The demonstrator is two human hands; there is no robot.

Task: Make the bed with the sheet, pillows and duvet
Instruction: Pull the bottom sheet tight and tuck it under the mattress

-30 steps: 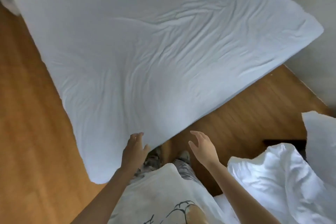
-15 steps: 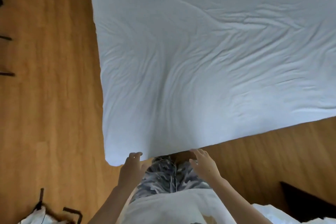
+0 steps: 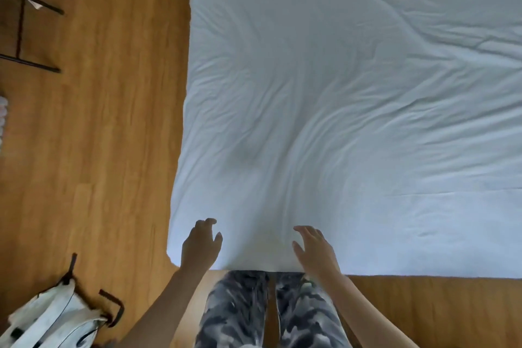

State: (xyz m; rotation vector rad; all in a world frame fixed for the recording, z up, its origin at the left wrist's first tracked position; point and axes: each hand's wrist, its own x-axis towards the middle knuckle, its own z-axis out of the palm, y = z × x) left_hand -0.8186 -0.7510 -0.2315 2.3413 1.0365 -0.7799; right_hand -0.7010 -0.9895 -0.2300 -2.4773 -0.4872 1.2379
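From where I stand, the view has swung round in the last second: the bed, which sat skewed with its corner pointing at the person, now lies square in front of them, and the heap of white bedding that showed at the right has slipped out of sight. Both hands have come forward off the person's own body and now sit over the near edge of the sheet [image 3: 324, 121], close to its left corner.

The left hand [image 3: 201, 246] has its fingers loosely bent, the tips at or just above the cloth; the right hand [image 3: 315, 250] is spread, fingers apart. Neither has hold of anything — I cannot tell whether they press the fabric or merely hover over it.

The sheet covers the mattress from the near edge up past the top of the view and off to the right. Its left edge runs straight away from the person beside the wooden floor [image 3: 93, 135]; its near edge runs across, left to right, just in front of the person's knees. Which way is the longer I cannot say, since two sides are cut off. Creases fan out from between the hands towards the far right.

I judge the sheet is on but not yet smooth — pillows and duvet remain to come. A white bag [image 3: 53, 325] lies on the floor at the near left.
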